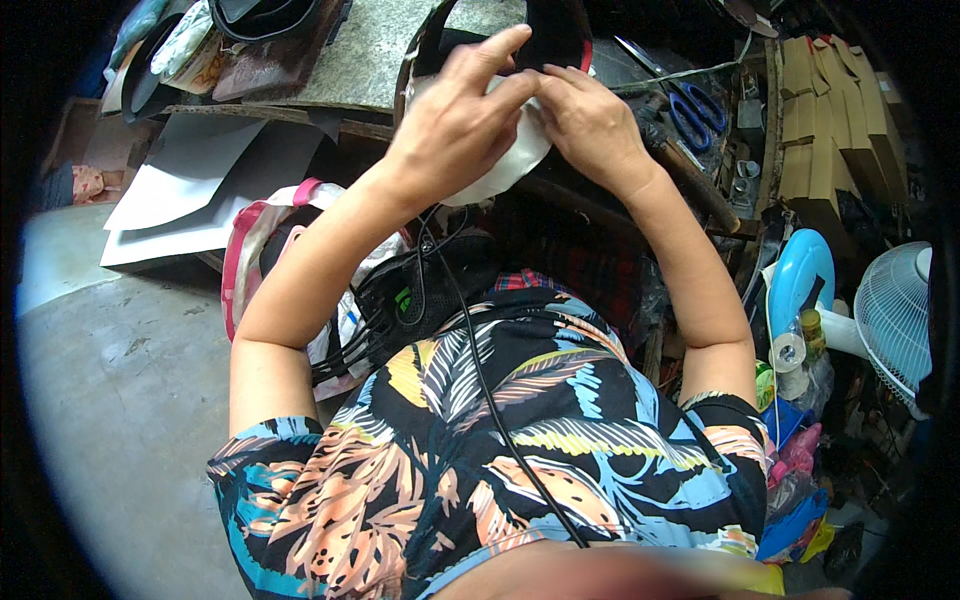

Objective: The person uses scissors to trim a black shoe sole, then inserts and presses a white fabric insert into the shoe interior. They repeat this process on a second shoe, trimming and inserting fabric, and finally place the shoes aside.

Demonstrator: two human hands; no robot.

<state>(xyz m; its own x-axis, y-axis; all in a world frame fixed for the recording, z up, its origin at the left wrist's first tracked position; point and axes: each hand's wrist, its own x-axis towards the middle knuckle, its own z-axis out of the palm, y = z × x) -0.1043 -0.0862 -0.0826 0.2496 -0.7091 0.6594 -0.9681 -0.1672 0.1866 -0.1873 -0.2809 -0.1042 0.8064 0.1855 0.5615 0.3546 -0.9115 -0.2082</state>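
Observation:
A thin, white, flexible piece of sheet material (515, 165) hangs below my hands at the bench edge. My left hand (455, 125) is on its left side, index finger raised and the other fingers curled over it. My right hand (597, 128) pinches the upper right edge, fingertips against those of my left hand. Right behind my fingers stands a black curved band-like piece (555, 35) with a bit of red at its right edge. The white sheet's upper part and the undersides of my fingers are hidden.
Blue-handled scissors (697, 117) lie right of my hands on the bench (365, 60). White sheets (190, 170) jut out at left above a pink-trimmed bag (245, 250). Yellowish card pieces (825, 130), a white fan (895, 310) and a light-blue round object (800, 280) stand at right. A black cable (470, 330) crosses my chest.

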